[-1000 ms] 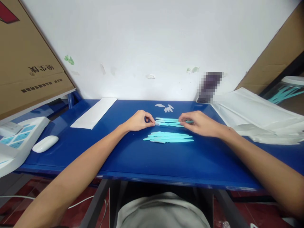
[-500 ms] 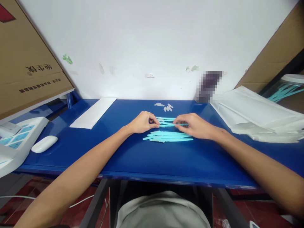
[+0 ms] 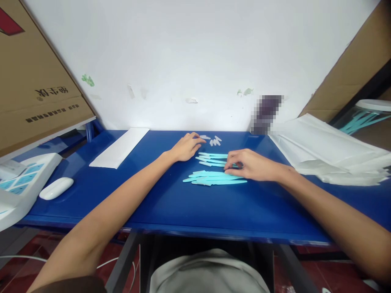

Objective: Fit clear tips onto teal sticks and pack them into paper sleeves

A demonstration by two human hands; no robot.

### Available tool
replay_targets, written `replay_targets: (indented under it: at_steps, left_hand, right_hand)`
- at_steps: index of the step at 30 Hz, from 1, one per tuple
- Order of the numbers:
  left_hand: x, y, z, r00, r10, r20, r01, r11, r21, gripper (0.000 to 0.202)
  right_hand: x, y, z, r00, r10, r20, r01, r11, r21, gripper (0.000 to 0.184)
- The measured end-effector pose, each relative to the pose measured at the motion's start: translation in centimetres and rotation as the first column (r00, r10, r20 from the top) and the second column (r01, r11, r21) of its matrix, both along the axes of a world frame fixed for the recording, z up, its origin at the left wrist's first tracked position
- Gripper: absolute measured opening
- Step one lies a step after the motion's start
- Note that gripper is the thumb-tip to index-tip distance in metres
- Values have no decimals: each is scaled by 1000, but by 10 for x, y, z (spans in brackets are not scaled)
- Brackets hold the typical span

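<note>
My left hand (image 3: 187,147) is stretched toward the back of the desk, fingers apart and holding nothing, its fingertips close to several small translucent blade caps (image 3: 215,141). In front of the caps lies a row of slim turquoise eyebrow razors (image 3: 212,160), their capped-looking ends to the left. My right hand (image 3: 244,163) covers the right ends of this row. Its thumb and forefinger are pinched at the upper edge of a second, nearer pile of turquoise razors (image 3: 210,178), on a razor there; the fingers partly hide it.
A white paper strip (image 3: 119,148) lies at the left, near a white mouse (image 3: 56,188) and a white tray-like device (image 3: 29,191). White plastic bags (image 3: 330,150) rest at the right, by a clear jar of turquoise razors (image 3: 363,120). A wall (image 3: 183,61) stands behind the blue desk (image 3: 171,203).
My left hand has let go of the razor end and moved back toward the caps. The razor in my right hand was laid with the back row, and that hand has shifted slightly nearer.
</note>
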State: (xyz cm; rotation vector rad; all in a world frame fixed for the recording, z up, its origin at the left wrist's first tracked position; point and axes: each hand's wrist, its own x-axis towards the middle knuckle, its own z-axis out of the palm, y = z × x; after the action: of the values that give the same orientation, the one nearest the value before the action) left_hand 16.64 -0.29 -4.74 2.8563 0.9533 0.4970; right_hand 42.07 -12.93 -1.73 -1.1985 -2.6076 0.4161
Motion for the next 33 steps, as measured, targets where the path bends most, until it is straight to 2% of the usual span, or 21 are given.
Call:
replay_targets:
  at_steps: [3,7,10,13,18,21,28,33]
  left_hand:
    - [19,10,2,994,14,-109,-9,999,45,46]
    - [38,13,6,969,17,-248,26,985,170,46]
    - [33,11,8,959,10,-283,64,966,252,42]
    - [8,6,8,963,9,-270,67,960,271,37]
    - [-49,-3,2,986,53,-158,-26,985,170,38]
    - [-65,-6,1,991,85,-99,-75,993,94,36]
    - [-51,-17,10,994,11,-109,-8,1000,22,35]
    - [-46,-22,10,982,-186,-17,184,980,-73,30]
  right_hand:
    - [-1,0,0,1000,-11,2,11,999,-41,26]
    - [-2,-2,2,1000,-2,-10,2,998,-65,30]
    - [-2,-3,1,1000,24,-17,-26,996,-84,29]
    - [-3,-2,1,999,26,-33,-30,993,-112,28]
    - [-4,-2,4,998,-33,-55,21,976,-215,26]
    - [-3,-3,6,997,-72,-27,63,966,-250,23]
    - [-3,-5,3,998,-44,-39,36,982,-186,31]
    - [-6,-3,0,999,5,-48,-13,985,-173,31]
